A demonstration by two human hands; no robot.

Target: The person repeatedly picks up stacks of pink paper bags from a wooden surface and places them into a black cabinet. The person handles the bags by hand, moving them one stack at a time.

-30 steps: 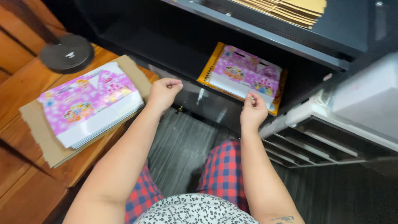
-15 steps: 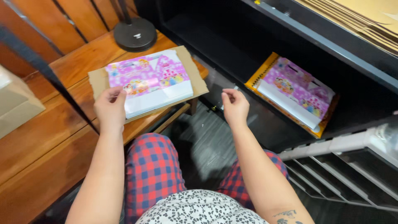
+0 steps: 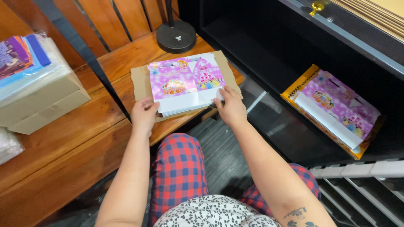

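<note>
Pink flat cartons (image 3: 185, 84) lie stacked between both hands, left hand (image 3: 144, 114) and right hand (image 3: 230, 108) gripping their near corners.

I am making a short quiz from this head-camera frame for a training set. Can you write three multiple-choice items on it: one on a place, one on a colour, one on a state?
1. Where does the second stack of pink printed sheets lie?
A. in the black shelf
B. on the floor
C. on the person's lap

2. What colour is the round lamp base?
A. white
B. black
C. red

3. How are the hands placed on the near stack of pink printed sheets?
A. both lifted clear
B. only one touching
C. both at its near edge

Answers:
1 A, it rests inside the dark shelf at right.
2 B, the disc on the wooden bench is black.
3 C, the left hand and right hand each meet the stack's near edge.
</note>
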